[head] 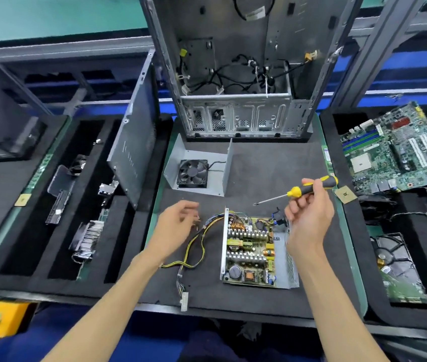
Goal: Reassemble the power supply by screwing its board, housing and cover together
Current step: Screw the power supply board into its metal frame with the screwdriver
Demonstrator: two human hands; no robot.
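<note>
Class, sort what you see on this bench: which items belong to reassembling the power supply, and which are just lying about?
Belongs to the job:
- board sitting in its housing
- cover with fan
- screwdriver, held in the right hand
- left hand, over the wire bundle

Lying about:
- computer case
- side panel
- motherboard
- hard drive
</note>
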